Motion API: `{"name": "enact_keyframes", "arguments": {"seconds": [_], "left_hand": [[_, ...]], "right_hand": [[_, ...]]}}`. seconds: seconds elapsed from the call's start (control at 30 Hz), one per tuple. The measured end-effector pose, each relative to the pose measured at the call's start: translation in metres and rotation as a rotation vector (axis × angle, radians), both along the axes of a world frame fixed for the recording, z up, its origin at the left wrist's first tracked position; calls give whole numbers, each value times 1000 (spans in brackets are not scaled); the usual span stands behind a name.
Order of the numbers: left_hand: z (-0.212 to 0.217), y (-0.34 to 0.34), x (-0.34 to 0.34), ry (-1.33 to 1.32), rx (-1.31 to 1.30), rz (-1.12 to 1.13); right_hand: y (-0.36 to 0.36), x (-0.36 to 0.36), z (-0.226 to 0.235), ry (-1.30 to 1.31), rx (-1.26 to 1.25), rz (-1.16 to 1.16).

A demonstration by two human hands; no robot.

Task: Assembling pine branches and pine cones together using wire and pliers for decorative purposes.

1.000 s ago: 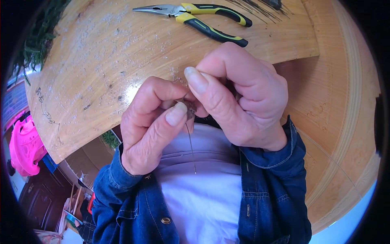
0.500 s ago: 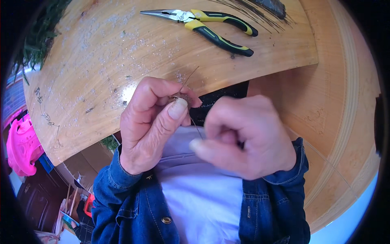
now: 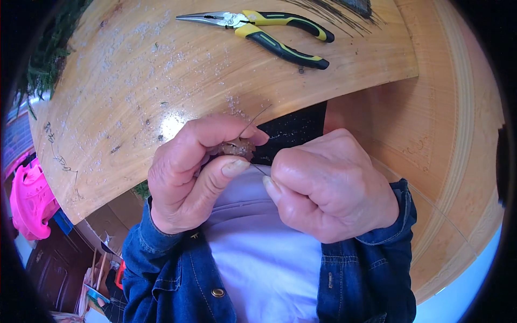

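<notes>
Two hands [image 3: 186,175] [image 3: 334,185] hold wire [image 3: 256,120]; squiggles [image 3: 51,138] mark tabletop [image 3: 129,97].

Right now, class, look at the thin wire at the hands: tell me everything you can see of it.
The thin wire is dark and looks metallic. Its upper stretch slants up to the right from the small brown piece in the left hand, ending free. A short lower stretch slants down to the right hand, which grips it near the thumb tip. The middle and the gripped end are hidden.
</notes>
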State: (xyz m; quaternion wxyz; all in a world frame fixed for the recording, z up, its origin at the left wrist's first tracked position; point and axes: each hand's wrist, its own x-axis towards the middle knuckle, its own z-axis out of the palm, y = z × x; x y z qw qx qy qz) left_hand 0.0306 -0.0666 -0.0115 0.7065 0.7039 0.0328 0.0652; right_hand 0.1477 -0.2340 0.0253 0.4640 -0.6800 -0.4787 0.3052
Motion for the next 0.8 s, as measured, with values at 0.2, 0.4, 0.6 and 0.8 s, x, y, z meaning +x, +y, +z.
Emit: {"name": "enact_keyframes", "arguments": {"seconds": [0.2,0.4,0.6,0.8], "left_hand": [[-1,-4,-1,-47,139,24],[-4,-16,-2,-38,-143,124],[-2,-14,-2,-9,-108,66],[-2,-16,-1,-43,-67,86]], "right_hand": [[-2,-4,2,-45,4,-28],[2,-11,-5,-103,61,-94],[2,-12,-7,-201,70,-118],[4,-16,-12,-158,94,-138]]}}
